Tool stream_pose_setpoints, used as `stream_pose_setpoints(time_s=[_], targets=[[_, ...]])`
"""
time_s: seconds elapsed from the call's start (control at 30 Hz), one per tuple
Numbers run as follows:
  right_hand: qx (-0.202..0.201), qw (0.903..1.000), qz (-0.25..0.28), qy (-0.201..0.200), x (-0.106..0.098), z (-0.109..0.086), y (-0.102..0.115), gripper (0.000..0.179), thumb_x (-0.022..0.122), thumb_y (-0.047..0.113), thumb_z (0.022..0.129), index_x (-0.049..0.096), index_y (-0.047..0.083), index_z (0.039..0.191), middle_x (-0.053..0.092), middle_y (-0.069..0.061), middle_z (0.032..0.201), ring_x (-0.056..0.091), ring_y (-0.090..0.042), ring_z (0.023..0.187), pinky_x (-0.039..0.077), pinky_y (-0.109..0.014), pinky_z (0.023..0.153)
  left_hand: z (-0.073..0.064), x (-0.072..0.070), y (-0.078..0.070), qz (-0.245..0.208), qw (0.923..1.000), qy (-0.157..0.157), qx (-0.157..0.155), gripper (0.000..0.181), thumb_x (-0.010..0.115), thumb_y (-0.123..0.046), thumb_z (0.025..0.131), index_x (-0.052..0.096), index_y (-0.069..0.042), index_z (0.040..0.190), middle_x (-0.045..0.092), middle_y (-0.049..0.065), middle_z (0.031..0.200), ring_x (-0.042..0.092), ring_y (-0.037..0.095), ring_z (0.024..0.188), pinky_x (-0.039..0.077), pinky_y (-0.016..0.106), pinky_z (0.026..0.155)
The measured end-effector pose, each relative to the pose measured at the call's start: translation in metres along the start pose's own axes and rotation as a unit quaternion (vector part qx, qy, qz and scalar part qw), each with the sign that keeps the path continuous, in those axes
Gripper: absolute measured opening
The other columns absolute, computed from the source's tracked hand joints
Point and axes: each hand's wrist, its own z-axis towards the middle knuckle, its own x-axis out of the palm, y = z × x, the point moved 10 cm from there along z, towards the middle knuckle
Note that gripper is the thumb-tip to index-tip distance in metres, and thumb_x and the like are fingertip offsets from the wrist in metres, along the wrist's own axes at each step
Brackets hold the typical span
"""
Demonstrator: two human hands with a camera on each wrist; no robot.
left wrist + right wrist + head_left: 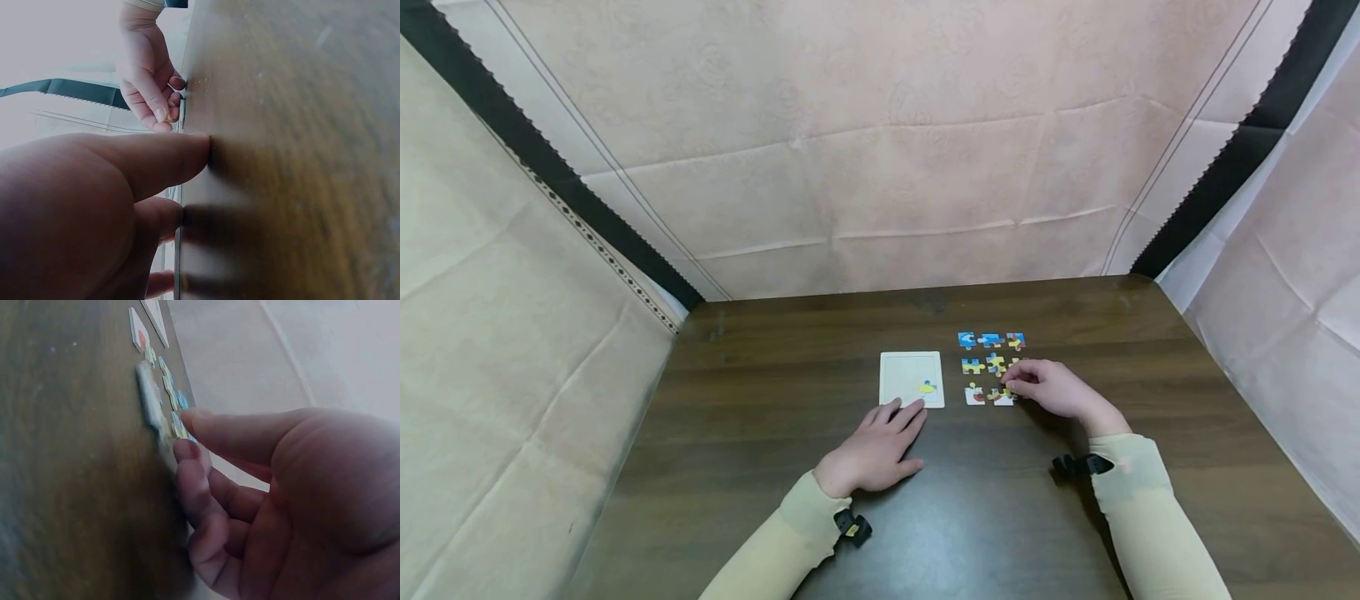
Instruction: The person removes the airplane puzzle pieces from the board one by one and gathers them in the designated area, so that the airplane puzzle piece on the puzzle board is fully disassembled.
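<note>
My left hand (880,446) lies with fingers spread, its fingertips on the near edge of a white square puzzle tray (898,367). The tray bears a small yellow and blue patch (928,387) at its lower right. My right hand (1048,387) is over the right side of a group of jigsaw pieces. Its thumb and index finger (186,449) pinch a puzzle piece (149,394) with a pale, blurred edge, at the near row. In the head view the hand partly hides a piece at the right of the middle row.
Blue pieces (990,340) form the far row, yellow and blue ones (996,363) the middle row, and a white piece (974,396) stands in the near row. All lie on a dark wooden table (775,375). Pale cloth walls (880,183) enclose its far side and flanks.
</note>
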Motion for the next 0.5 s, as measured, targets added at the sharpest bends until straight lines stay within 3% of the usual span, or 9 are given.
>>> stream_pose_setpoints(time_s=[0.23,0.5], targets=[[-0.003,0.9998,-0.011,0.014,0.0045,0.0011,0.0020,0.029,0.088,0.021,0.091,0.075,0.009,0.114,0.069,-0.002,0.097,0.060,-0.021,0.087,0.050,-0.038,0.081,0.0000,0.0001,0.0001,-0.003,1.0000,0.001,0.001,0.075,0.055,-0.048,0.110,0.029,-0.012,0.171,0.017,0.003,0.179,0.019,0.036,0.162,0.020,0.052,0.128],[0.010,0.9996,-0.018,0.016,0.0055,0.0023,-0.0003,0.024,0.086,0.013,0.092,0.075,0.007,0.113,0.069,-0.003,0.098,0.060,-0.020,0.085,0.051,-0.038,0.080,0.0026,0.0052,0.0034,-0.002,1.0000,0.000,0.001,0.077,0.055,-0.050,0.110,0.027,-0.014,0.171,0.016,0.002,0.179,0.018,0.036,0.162,0.020,0.053,0.129]])
